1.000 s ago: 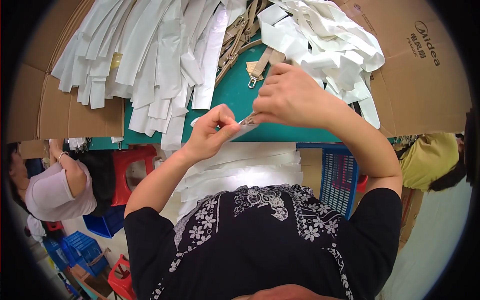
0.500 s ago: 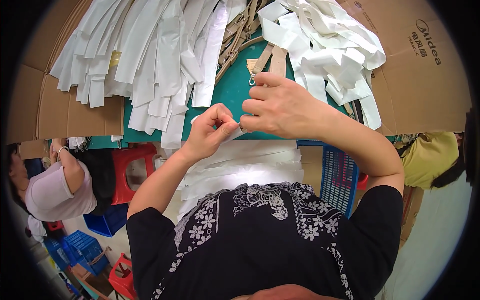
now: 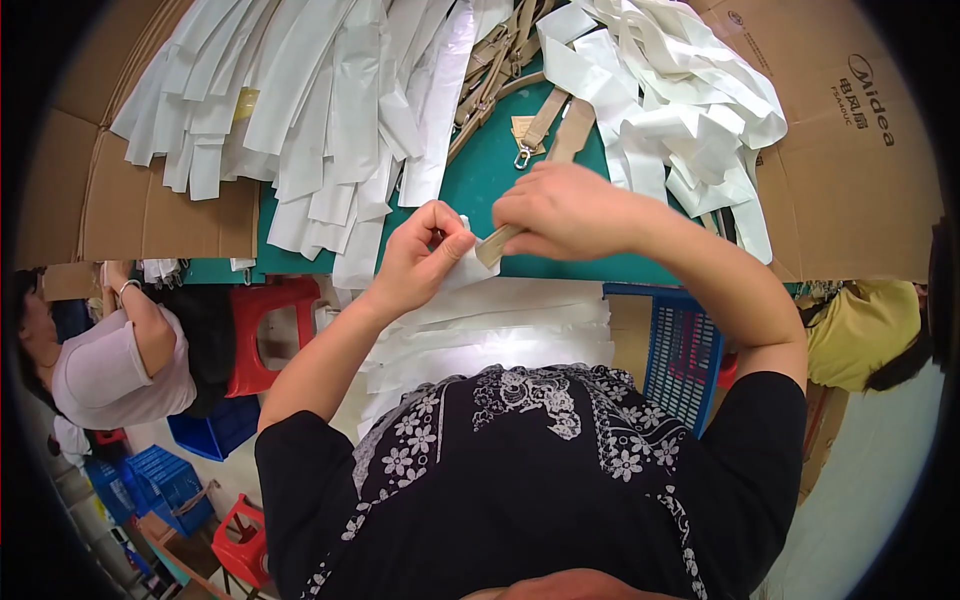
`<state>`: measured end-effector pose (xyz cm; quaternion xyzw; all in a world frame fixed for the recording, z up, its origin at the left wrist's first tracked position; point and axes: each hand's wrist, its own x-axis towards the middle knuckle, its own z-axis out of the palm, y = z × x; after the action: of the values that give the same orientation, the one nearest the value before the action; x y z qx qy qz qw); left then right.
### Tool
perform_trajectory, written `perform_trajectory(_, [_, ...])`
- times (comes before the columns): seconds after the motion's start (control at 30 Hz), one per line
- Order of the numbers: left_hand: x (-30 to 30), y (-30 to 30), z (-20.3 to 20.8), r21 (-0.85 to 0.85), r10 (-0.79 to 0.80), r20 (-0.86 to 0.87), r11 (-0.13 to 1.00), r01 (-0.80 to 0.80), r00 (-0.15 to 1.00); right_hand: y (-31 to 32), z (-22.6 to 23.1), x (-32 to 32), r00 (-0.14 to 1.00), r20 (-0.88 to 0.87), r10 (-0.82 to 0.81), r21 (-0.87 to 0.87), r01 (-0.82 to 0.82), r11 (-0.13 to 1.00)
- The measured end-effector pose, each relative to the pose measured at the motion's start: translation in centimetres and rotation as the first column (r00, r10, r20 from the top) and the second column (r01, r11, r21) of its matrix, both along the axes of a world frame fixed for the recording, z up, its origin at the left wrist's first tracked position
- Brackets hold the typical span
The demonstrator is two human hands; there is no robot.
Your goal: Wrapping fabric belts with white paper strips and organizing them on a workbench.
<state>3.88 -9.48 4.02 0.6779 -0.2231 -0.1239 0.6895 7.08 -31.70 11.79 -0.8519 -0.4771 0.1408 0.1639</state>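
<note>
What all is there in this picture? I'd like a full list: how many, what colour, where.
white strips: many, white, heaped left and right on the table, more below its near edge
tan straps: several, tan, between the heaps
metal clip: at least one, silver, on a strap
green table: one, green, under the heaps
cardboard: several panels, brown, both sides
blue basket: one, blue, right of the person
blue crates: several, blue, lower left
red stools: at least two, red, left
co-workers: two, lilac and yellow tops, far left and right
left fingers: one set, bare, pinching a white strip
right fingers: one set, bare, on a tan strap
</note>
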Motion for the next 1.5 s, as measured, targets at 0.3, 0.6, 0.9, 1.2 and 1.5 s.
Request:
perform_trajectory(0.3, [-0.1,2.7,-0.6,0.109,0.014,-0.088,0.994,-0.004,0.996,0.0,-0.6,1.4,0.994,-0.081,-0.074,0.026,0.077,0.997])
perform_trajectory(0.6, [-0.6,4.0,-0.3,-0.08,-0.026,-0.058,0.997,0.021,0.998,1.7,-0.3,1.5,0.998,-0.042,-0.036,0.118,0.04,0.992])
perform_trajectory(0.9, [-2.2,3.2,-0.3,0.058,0.095,-0.049,0.994,-0.092,0.994,5.6,1.5,-2.5,0.999,-0.004,-0.043,-0.131,0.042,0.99])
perform_trajectory(1.2, [-2.5,4.2,-1.3,0.041,0.189,-0.114,0.982,-0.185,0.975,-0.7,-2.3,2.8,0.999,-0.048,0.0,0.03,0.001,1.0])
perform_trajectory(1.5, [-3.6,3.0,-1.0,0.099,0.332,-0.052,0.94,-0.326,0.942,3.8,5.7,-0.7,0.966,-0.047,-0.255,-0.101,0.249,0.963])
